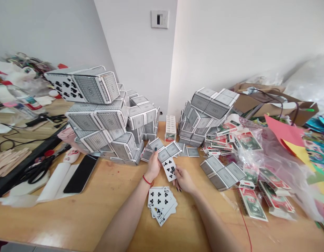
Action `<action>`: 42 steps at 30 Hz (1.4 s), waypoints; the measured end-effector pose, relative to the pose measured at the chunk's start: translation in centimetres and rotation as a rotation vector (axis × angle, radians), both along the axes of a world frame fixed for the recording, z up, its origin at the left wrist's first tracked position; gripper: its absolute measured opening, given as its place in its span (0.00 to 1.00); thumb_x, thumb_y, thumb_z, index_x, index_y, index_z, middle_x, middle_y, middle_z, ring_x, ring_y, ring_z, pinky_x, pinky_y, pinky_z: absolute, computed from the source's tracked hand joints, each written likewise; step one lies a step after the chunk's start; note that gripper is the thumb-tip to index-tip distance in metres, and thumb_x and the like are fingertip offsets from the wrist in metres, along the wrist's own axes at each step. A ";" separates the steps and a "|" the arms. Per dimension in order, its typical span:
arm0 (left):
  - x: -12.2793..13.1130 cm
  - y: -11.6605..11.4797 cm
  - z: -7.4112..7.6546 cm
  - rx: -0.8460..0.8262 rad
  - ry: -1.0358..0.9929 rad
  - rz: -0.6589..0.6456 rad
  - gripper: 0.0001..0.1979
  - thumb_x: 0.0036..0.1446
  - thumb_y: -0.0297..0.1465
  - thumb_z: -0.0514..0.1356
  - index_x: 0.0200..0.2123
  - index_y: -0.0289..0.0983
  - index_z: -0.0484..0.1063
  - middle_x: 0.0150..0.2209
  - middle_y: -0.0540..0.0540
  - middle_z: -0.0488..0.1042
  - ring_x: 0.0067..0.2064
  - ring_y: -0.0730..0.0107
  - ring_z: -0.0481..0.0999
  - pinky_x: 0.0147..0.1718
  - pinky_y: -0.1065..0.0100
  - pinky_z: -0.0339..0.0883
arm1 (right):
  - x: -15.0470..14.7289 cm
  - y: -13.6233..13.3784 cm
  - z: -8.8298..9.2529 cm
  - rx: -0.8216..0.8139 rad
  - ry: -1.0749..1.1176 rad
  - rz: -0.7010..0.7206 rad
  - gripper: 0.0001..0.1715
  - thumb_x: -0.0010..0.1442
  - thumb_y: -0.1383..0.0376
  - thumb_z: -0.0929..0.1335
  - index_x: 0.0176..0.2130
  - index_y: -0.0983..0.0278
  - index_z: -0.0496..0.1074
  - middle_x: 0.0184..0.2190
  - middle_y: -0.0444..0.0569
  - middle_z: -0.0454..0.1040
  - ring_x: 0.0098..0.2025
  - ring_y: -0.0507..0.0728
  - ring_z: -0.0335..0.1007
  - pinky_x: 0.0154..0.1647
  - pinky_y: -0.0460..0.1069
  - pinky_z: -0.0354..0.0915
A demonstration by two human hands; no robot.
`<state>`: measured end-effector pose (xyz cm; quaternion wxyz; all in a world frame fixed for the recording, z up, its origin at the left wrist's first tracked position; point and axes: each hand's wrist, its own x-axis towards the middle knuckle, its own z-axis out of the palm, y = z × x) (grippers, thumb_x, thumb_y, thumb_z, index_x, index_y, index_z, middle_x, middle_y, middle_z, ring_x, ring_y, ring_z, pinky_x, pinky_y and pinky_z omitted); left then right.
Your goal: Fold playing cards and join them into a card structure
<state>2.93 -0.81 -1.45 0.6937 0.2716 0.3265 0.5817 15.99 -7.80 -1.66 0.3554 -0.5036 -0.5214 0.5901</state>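
Observation:
My left hand [152, 165], with a red string at the wrist, pinches a strip of joined playing cards [162, 149] that shows grey patterned backs. My right hand [183, 178] grips a clubs card [169, 168], face up, at the strip's lower end. Both hands meet over the wooden table [104, 213]. A loose fan of face-up cards [162, 203] lies on the table just below my hands, between my forearms.
Tall stacks of boxes folded from cards stand at the left [99, 115] and behind at the right [206, 112]. Red-and-green card packs [253, 203] and a plastic bag lie at the right. A black phone [81, 174], scissors [37, 170] and paper are at the left.

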 end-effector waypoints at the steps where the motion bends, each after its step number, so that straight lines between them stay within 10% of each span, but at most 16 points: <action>1: 0.0 0.0 -0.1 0.017 0.021 0.000 0.13 0.54 0.37 0.52 0.37 0.36 0.69 0.41 0.44 0.74 0.45 0.64 0.71 0.46 0.62 0.61 | 0.1 0.0 0.1 -0.005 0.004 0.007 0.18 0.56 0.51 0.55 0.29 0.62 0.54 0.11 0.35 0.63 0.06 0.46 0.53 0.04 0.39 0.48; 7: -0.3 0.1 -0.7 0.085 0.183 0.039 0.16 0.53 0.40 0.52 0.38 0.36 0.69 0.41 0.44 0.73 0.44 0.65 0.71 0.45 0.63 0.61 | 0.6 -0.1 0.2 -0.049 0.043 0.054 0.18 0.57 0.51 0.56 0.27 0.62 0.55 0.10 0.35 0.62 0.05 0.46 0.52 0.04 0.39 0.47; 14: -0.1 -0.1 -0.7 0.069 0.286 0.033 0.17 0.52 0.43 0.52 0.35 0.36 0.69 0.36 0.45 0.74 0.38 0.65 0.71 0.40 0.64 0.64 | -0.5 0.2 0.0 -0.103 0.213 -0.128 0.18 0.55 0.50 0.59 0.36 0.61 0.56 0.27 0.46 0.73 0.23 0.55 0.73 0.17 0.48 0.68; 27: -0.1 -0.2 -1.6 0.254 0.566 0.060 0.15 0.53 0.39 0.52 0.37 0.35 0.70 0.41 0.44 0.72 0.44 0.64 0.68 0.47 0.62 0.58 | -0.2 0.5 -0.4 -0.035 0.155 -0.125 0.17 0.54 0.51 0.58 0.32 0.62 0.55 0.16 0.40 0.68 0.11 0.51 0.64 0.07 0.43 0.53; 34: 0.2 -0.2 -0.9 0.058 0.235 -0.056 0.11 0.48 0.35 0.57 0.31 0.33 0.72 0.35 0.43 0.75 0.41 0.60 0.72 0.44 0.60 0.61 | 0.4 0.8 -0.1 -0.102 0.211 -0.006 0.19 0.51 0.51 0.64 0.32 0.62 0.56 0.24 0.44 0.72 0.20 0.54 0.71 0.13 0.45 0.62; 42: -0.5 0.0 1.8 0.016 -0.212 -0.120 0.19 0.51 0.32 0.55 0.48 0.39 0.63 0.43 0.44 0.72 0.49 0.60 0.68 0.50 0.53 0.56 | 1.4 0.7 0.5 -0.199 0.323 0.104 0.20 0.47 0.55 0.69 0.33 0.67 0.62 0.28 0.49 0.73 0.28 0.56 0.73 0.26 0.48 0.68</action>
